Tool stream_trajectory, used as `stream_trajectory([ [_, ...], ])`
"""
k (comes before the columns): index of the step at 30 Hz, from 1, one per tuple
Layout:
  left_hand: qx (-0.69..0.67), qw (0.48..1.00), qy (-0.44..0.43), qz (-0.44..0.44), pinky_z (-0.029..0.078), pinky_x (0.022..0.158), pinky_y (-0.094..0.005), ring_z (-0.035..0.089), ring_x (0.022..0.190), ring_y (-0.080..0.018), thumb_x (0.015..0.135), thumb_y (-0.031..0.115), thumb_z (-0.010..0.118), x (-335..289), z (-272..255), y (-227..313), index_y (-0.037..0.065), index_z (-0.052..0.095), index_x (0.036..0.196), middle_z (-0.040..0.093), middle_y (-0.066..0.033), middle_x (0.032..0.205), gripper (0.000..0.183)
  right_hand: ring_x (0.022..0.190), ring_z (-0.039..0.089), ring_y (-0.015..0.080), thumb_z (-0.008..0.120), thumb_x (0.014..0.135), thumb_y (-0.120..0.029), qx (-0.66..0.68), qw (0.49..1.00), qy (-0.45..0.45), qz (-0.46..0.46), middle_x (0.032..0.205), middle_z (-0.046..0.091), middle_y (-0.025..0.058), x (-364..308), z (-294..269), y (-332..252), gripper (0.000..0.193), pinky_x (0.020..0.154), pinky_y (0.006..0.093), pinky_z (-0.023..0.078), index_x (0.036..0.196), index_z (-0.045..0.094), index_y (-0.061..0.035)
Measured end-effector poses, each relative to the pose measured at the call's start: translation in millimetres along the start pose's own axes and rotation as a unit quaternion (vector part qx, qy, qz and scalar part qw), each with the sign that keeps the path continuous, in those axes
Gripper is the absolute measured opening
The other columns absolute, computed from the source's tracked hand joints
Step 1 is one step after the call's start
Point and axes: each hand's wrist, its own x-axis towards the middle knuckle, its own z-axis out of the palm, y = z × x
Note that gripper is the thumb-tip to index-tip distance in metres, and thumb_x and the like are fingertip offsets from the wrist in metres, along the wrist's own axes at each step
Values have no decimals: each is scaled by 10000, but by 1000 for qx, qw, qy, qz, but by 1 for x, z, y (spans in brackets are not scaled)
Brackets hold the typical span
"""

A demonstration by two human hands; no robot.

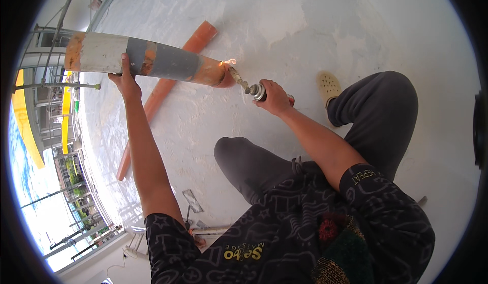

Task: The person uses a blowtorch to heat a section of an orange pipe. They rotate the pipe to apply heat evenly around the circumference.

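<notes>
My left hand [127,84] supports a thick pipe [173,61] from its near side, thumb laid up along it and fingers hidden beneath. The pipe is orange at both ends, with white and grey coats between and an orange patch in the grey. In my right hand [276,99] is a gas torch [239,78], gripped by its canister, which the fingers mostly hide. Its brass nozzle points at the pipe's right orange end. A small orange flame [230,62] licks at that end's rim, which looks darkened.
A thinner orange pipe [203,36] lies slantwise on the smeared grey-white floor [284,19], passing under the held pipe. My foot in a beige clog [329,85] is at the right. A trowel-like tool [192,201] lies near my left elbow. Scaffold poles [61,85] stand along the left edge.
</notes>
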Motion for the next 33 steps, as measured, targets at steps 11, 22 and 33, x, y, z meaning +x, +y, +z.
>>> stream_trajectory([
  [11, 67, 995, 64, 29, 405, 1272, -458, 493, 1448, -350, 740, 487, 1025, -20, 35, -49, -115, 164, 1565, 432, -261, 1549, 1336, 1259, 643, 388, 946, 803, -383, 15, 995, -90, 50, 1326, 660, 162, -5, 6, 58, 757, 1065, 501, 530, 1382, 562, -82],
  [22, 50, 998, 25, 7, 516, 1177, -461, 596, 1341, -345, 744, 409, 1021, -12, 24, -90, -116, 241, 1538, 542, -245, 1478, 1231, 1242, 662, 386, 950, 800, -403, 38, 988, -126, 80, 1330, 669, 163, 2, 28, 95, 770, 1049, 490, 544, 1385, 566, -83],
  [33, 47, 998, 31, 17, 542, 1138, -455, 607, 1325, -335, 765, 419, 1003, -9, 2, -126, -94, 301, 1531, 565, -230, 1459, 1158, 1214, 673, 383, 952, 788, -397, 50, 988, -108, 96, 1286, 681, 168, 9, 67, 113, 740, 1024, 490, 551, 1351, 586, -85],
])
